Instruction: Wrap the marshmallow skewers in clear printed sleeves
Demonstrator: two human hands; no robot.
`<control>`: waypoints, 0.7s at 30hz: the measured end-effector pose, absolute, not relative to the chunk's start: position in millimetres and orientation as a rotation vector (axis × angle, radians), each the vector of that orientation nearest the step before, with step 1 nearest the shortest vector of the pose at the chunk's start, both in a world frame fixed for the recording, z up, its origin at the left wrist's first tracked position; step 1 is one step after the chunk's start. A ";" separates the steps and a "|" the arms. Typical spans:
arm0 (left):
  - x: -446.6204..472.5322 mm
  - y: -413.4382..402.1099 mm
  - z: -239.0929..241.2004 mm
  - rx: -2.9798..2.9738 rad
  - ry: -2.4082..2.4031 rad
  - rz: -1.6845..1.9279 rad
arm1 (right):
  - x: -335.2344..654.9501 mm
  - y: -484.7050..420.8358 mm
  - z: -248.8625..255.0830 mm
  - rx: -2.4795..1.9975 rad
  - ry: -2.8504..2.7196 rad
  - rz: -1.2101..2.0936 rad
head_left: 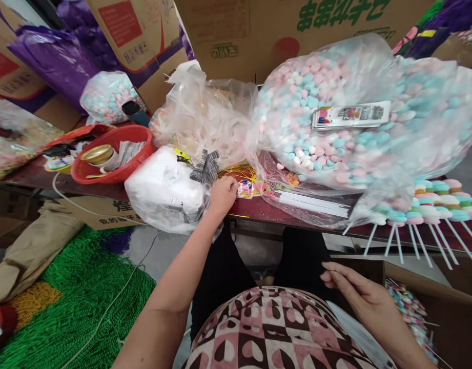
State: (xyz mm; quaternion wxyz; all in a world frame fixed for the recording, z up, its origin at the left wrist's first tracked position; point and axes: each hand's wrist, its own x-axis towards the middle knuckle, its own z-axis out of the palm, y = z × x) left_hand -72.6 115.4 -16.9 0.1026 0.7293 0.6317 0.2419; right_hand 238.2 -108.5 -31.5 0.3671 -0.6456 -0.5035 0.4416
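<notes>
My left hand point(223, 195) reaches to the table's front edge, its fingers bent together beside small printed labels point(246, 188) and a bunch of yellow twist ties point(239, 171). What its fingertips hold, if anything, I cannot make out. Low in front of the table is my right hand point(353, 289), thumb and fingers drawn together with nothing showing between them. White sticks point(312, 202) and fruit-coloured gummy pieces point(278, 187) lie on clear plastic to the right of the labels. Finished marshmallow skewers point(431, 205) rest at the right table edge, their sticks poking outward.
Large clear bags of pastel marshmallows point(316, 154) fill the right side, with a stack of printed wrappers point(351, 115) on top. A white plastic bag point(166, 187) and a red basket point(113, 177) stand left. An open carton point(412, 312) holds wrapped sweets. Green twisted cords point(82, 297) cover the floor.
</notes>
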 end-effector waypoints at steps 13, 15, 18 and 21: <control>-11.2 54.2 5.0 1.587 1.056 1.326 | 150.2 27.5 11.2 -1.340 -1.344 0.882; -2.4 44.7 6.6 1.429 0.999 1.260 | 147.9 35.2 13.6 -1.321 -1.311 0.901; 2.3 38.1 8.7 1.157 0.879 1.101 | 151.1 33.1 15.9 -1.288 -1.255 0.961; -1.2 39.0 10.4 0.998 0.775 0.931 | 159.7 27.0 16.0 -1.258 -1.271 0.994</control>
